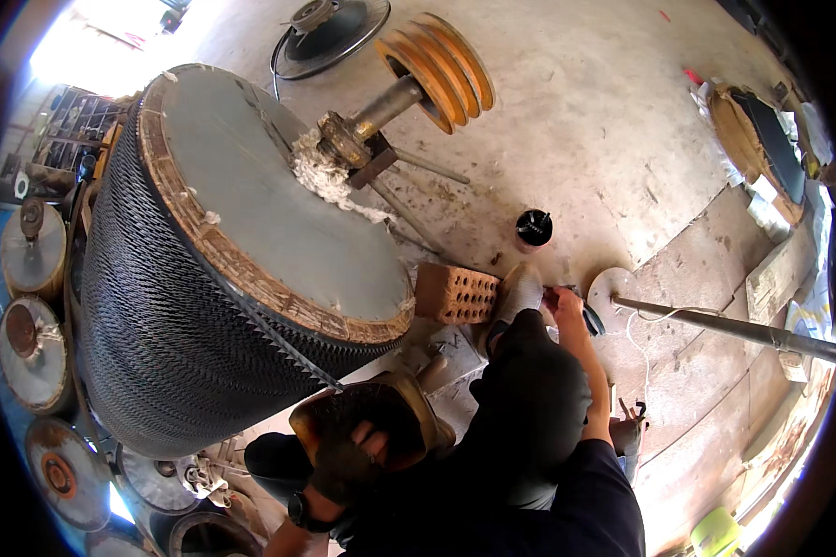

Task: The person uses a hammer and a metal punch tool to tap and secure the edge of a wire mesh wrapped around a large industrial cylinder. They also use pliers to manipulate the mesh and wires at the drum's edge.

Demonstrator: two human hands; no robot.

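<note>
A large drum [237, 200] lies tilted on my left, wound with rows of dark toothed metal strip [167, 306]. One toothed length [293, 351] hangs down its front to the mouth of a worn metal can [427, 418] between my legs. My left hand [348, 459], in a dark glove with bare fingertips, is curled at the can's opening; its grip is hidden. My right hand [564, 304] reaches down beside my grey shoe [520, 290], fingers closed on something small I cannot make out. A dark curved piece [593, 320] lies beside it.
A holed brick [455, 293] stands between drum and shoe. An orange grooved pulley [437, 72] sits on the drum's shaft. Beyond are a black cup [533, 228] and a round-based pole [729, 325] with a white cord. Smaller drums [35, 246] line the left.
</note>
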